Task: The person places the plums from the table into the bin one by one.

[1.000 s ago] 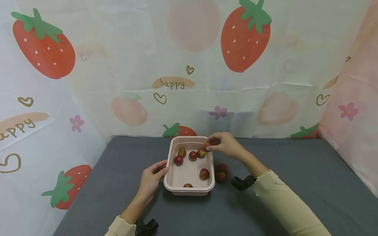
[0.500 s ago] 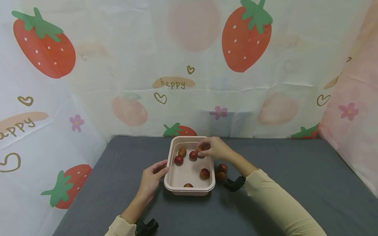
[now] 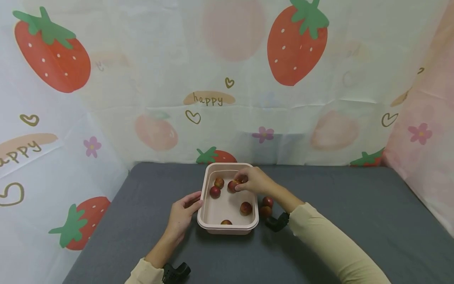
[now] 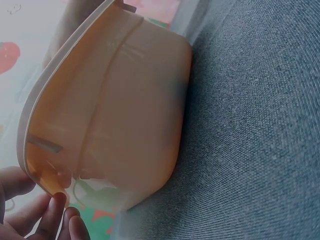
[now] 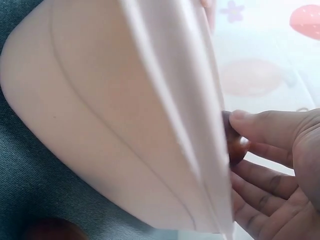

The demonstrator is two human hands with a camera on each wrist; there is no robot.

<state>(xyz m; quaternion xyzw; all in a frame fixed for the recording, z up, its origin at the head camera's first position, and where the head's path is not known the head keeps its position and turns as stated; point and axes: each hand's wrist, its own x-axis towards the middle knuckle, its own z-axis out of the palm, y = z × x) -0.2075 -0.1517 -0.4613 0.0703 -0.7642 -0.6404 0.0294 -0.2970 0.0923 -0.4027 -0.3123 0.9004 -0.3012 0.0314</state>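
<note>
A pale pink plastic box (image 3: 228,213) stands on the table with several red-and-yellow plums inside, among them a plum (image 3: 246,208) at its right side. My left hand (image 3: 181,217) holds the box's left rim; in the left wrist view its fingertips (image 4: 55,202) lie right at the rim. My right hand (image 3: 257,181) reaches over the right rim into the box's far right part. Between its thumb and fingers is a plum (image 5: 239,149), partly hidden by the wall in the right wrist view. Beside the fingertips lies another plum (image 3: 232,186).
Two plums (image 3: 267,207) sit on the grey cloth (image 3: 319,236) just outside the box's right wall, near the right wrist's black strap mount (image 3: 278,223). Behind the table hangs a strawberry-print curtain (image 3: 159,71).
My right hand has carried a plum from above the far right rim inward and down into the box, close to the plums there. The left hand and box have stayed put.
</note>
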